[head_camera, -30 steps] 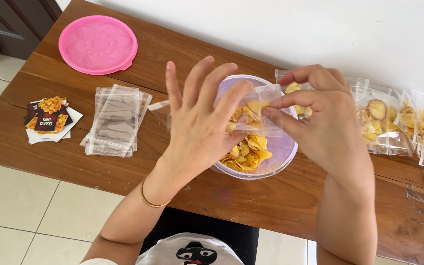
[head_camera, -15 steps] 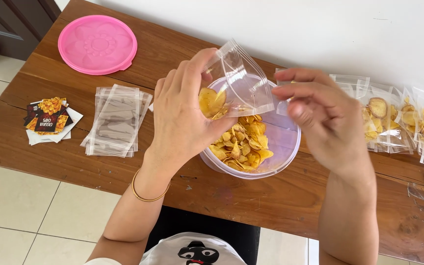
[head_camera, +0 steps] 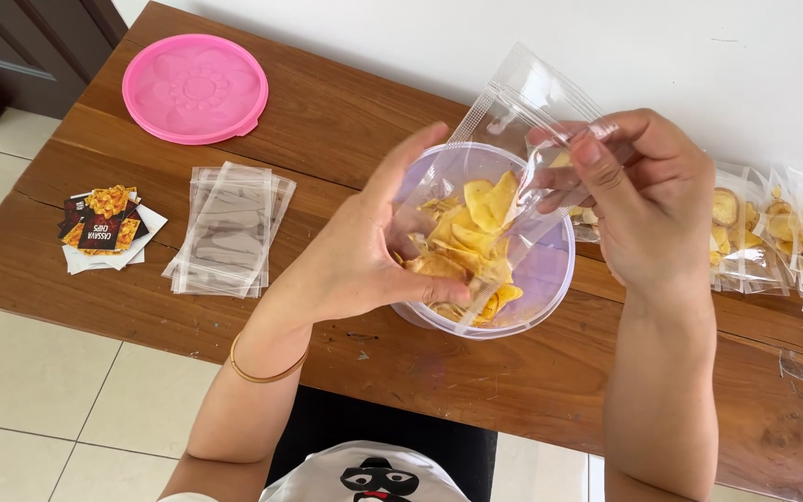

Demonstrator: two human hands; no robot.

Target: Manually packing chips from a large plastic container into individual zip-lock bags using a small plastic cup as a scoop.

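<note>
A clear round plastic bowl (head_camera: 550, 288) of yellow chips (head_camera: 462, 246) sits on the wooden table (head_camera: 346, 121). My left hand (head_camera: 364, 251) reaches over the bowl's near left rim, fingers touching the chips and the lower part of a clear plastic bag (head_camera: 513, 139). Above the bowl's right side, my right hand (head_camera: 648, 200) pinches the bag's upper edge. The bag is tilted, its mouth down toward the bowl, with several chips inside it.
A pink round lid (head_camera: 195, 89) lies at the table's far left. A stack of empty clear bags (head_camera: 230, 228) and a small pile of printed cards (head_camera: 104, 228) lie left of the bowl. Filled chip bags (head_camera: 773, 242) line the right edge by the white wall.
Both hands held the bag flat over the bowl a second ago. The bag is now raised and tilted, and my left hand has dropped to the chips at the bowl's rim.
</note>
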